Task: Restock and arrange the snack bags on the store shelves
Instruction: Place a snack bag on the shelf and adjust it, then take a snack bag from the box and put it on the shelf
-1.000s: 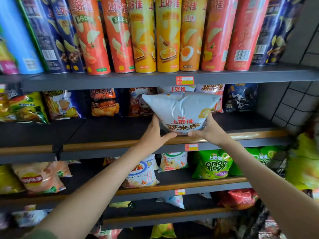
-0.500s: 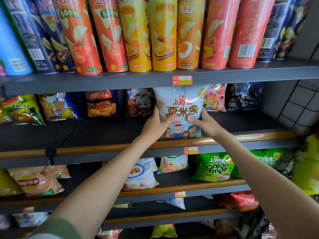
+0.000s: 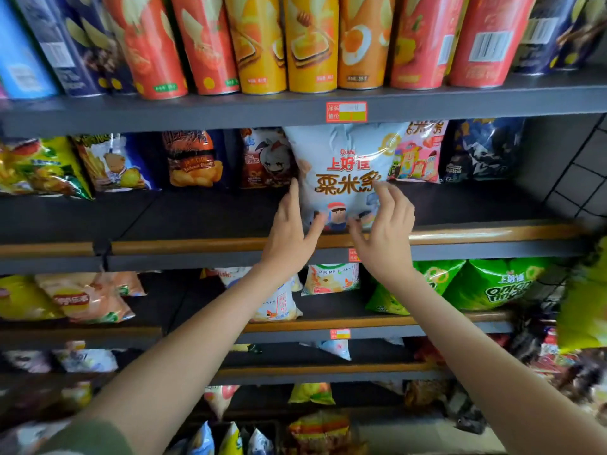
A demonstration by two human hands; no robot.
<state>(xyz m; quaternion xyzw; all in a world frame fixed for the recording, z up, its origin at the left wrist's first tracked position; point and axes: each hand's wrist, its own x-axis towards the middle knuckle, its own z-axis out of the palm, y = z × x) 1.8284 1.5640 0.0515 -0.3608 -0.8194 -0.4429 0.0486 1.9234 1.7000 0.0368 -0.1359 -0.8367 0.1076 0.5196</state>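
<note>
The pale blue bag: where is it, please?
Head view, centre: the pale blue bag stands on the second shelf, between the brown bag and the pink bag.

Left hand straight-fingered and raised, right hand beside it, fingers apart (perhaps slightly curled).

Chip canisters, red price tag

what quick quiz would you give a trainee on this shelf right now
1. True or false: the pale blue bag stands upright on the shelf directly under the chip tubes.
2. The bags on the next shelf down, right of the right hand, are: A green onion rings, B purple candy, C black coffee.
3. Fill in: the left hand touches the bag's ___ edge.
Key: 1 true; 2 A; 3 left.
</note>
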